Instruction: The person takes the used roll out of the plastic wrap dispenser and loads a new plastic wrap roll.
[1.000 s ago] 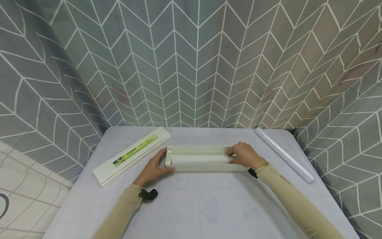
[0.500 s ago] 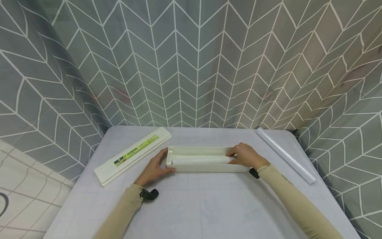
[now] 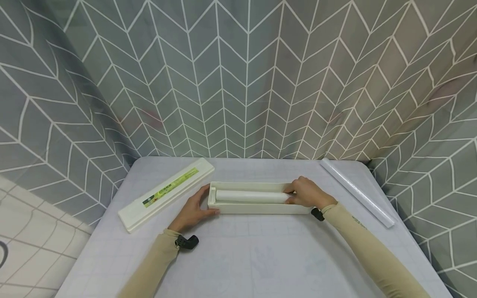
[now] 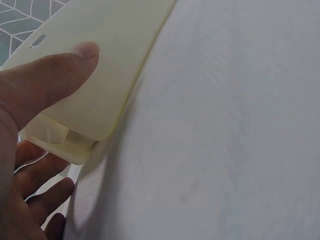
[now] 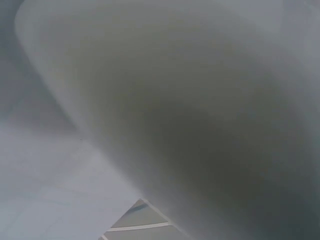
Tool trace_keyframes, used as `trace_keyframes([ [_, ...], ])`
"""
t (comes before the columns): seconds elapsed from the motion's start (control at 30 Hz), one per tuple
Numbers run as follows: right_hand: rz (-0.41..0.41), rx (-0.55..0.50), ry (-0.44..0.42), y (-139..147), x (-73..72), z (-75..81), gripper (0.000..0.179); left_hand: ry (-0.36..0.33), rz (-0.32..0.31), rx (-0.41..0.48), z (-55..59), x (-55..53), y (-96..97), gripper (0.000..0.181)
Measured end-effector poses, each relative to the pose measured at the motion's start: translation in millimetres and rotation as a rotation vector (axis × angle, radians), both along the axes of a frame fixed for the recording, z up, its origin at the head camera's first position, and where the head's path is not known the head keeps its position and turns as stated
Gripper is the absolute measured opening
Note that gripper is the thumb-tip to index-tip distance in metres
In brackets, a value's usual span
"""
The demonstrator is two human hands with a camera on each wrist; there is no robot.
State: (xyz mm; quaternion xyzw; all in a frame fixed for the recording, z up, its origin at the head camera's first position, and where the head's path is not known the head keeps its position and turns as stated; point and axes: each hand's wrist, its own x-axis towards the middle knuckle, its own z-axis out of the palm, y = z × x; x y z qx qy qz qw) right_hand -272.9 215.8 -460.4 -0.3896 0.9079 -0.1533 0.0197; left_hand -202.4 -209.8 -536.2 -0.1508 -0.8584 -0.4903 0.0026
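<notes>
An open, long off-white box (image 3: 261,209) lies across the middle of the table, its near wall also filling much of the left wrist view. My left hand (image 3: 191,211) holds its left end, thumb (image 4: 75,70) on the near wall and fingers around the end. Inside lies a white tube-shaped roll (image 3: 249,196). The right hand (image 3: 308,193) reaches into the box's right end and pinches the roll between thumb and fingers; that end is hidden by the hand. In the right wrist view only a blurred pale surface (image 5: 175,100) shows close up.
A long white lid (image 3: 167,194) with a green label lies slanted at the left. At the right a shiny clear film roll (image 3: 355,192) rests diagonally. Behind the white-covered table (image 3: 249,256) hangs a grey patterned curtain (image 3: 246,82).
The white roll has come up a little inside the box and shows more of its rounded top. Both hands keep their places on the box and the roll.
</notes>
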Motion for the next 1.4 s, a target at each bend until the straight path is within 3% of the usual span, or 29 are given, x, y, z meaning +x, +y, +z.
trace_keyframes([
  [0.17, 0.002, -0.018, -0.009, 0, -0.9, 8.3, 0.022, -0.001, 0.003, -0.004, 1.5, 0.6, -1.1, 0.099],
  [0.37, -0.058, -0.007, -0.006, 4, -2.2, 21.1, 0.041, -0.031, 0.014, -0.003, 2.6, 2.1, -2.2, 0.1],
  [0.8, -0.111, -0.047, 0.029, 17, -9.0, 52.1, 0.036, -0.068, 0.011, 0.008, -1.2, 2.3, -4.0, 0.103],
  [1.03, -0.2, -0.05, -0.042, 17, -14.4, 68.4, 0.04, -0.059, 0.009, -0.006, -0.1, 2.1, -3.9, 0.103],
  [1.17, -0.227, -0.044, -0.082, 16, -19.4, 71.4, 0.042, -0.055, 0.004, -0.016, 1.7, 2.7, -2.6, 0.102],
  [1.4, -0.234, -0.033, -0.04, 15, -34.5, 63.4, 0.041, -0.043, -0.005, -0.007, -0.2, 1.5, -2.3, 0.103],
])
